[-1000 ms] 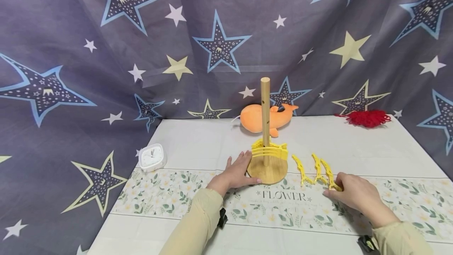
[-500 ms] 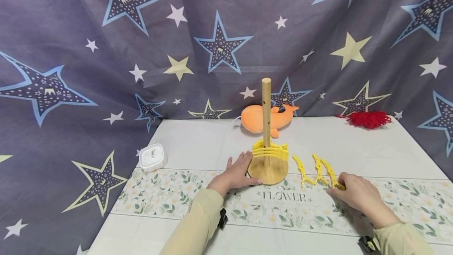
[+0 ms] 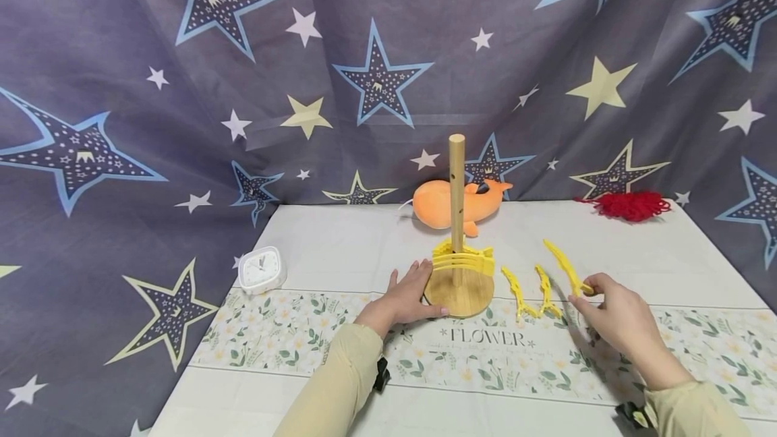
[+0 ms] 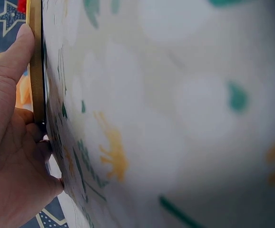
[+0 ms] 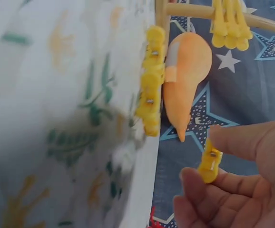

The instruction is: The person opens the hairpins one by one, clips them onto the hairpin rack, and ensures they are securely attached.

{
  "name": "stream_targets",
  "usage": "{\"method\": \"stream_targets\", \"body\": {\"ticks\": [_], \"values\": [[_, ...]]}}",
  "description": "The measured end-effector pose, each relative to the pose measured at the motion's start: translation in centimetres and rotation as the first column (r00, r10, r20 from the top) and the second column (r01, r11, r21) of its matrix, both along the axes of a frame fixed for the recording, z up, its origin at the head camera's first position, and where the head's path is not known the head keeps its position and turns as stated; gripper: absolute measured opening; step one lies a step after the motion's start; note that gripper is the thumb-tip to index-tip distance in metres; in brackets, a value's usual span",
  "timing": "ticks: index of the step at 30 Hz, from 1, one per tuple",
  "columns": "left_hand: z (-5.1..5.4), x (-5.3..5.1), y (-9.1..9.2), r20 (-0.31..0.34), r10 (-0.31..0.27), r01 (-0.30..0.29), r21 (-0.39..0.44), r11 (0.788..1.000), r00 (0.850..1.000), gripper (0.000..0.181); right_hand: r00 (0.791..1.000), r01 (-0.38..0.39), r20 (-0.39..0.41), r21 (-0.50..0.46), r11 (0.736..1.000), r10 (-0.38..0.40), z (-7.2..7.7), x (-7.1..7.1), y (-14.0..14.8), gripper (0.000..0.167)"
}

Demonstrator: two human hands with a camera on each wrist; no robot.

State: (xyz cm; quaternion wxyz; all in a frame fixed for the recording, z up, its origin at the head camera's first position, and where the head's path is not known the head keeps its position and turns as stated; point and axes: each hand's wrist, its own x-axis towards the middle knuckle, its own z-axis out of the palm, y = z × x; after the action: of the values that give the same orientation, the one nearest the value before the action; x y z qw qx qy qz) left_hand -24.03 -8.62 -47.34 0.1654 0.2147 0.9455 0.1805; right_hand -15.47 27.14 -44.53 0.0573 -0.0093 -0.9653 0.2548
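My right hand pinches a curved yellow hair clip between thumb and fingers, raised above the table. In the right wrist view, the end of that clip shows between thumb and fingertips. Two more yellow hair clips, one nearer the stand and another beside it, lie left of this hand. My left hand rests against the round wooden base of an upright post stand, thumb along its front edge and fingers spread. Several yellow clips hang low on the post.
An orange whale plush lies behind the stand. A white clock stands at the left table edge. Red yarn lies at the back right. A starry curtain hangs behind the table, and a floral runner crosses it.
The right hand has lifted the rightmost yellow hair clip off the table, moving it slightly up and away from the other two. The left hand stays at the base.
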Motion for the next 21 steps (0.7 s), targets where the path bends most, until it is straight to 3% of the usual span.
{"method": "stream_targets", "body": {"ticks": [6, 15, 21], "values": [[0.0, 0.0, 0.0, -0.003, 0.003, -0.003, 0.002, 1.0, 1.0, 0.106, 0.995, 0.002, -0.102, -0.09, 0.996, -0.011, 1.0, 0.0, -1.0, 0.04], [-0.1, -0.1, 0.0, -0.002, 0.002, -0.002, 0.002, 1.0, 1.0, 0.106, 0.963, -0.066, -0.268, -0.166, 0.984, 0.019, 2.0, 0.0, -2.6, 0.036], [-0.1, -0.1, 0.0, -0.002, -0.002, 0.002, -0.003, 1.0, 1.0, 0.106, 0.954, -0.088, -0.298, -0.188, 0.978, 0.029, 2.6, -0.3, -3.6, 0.037]]}}
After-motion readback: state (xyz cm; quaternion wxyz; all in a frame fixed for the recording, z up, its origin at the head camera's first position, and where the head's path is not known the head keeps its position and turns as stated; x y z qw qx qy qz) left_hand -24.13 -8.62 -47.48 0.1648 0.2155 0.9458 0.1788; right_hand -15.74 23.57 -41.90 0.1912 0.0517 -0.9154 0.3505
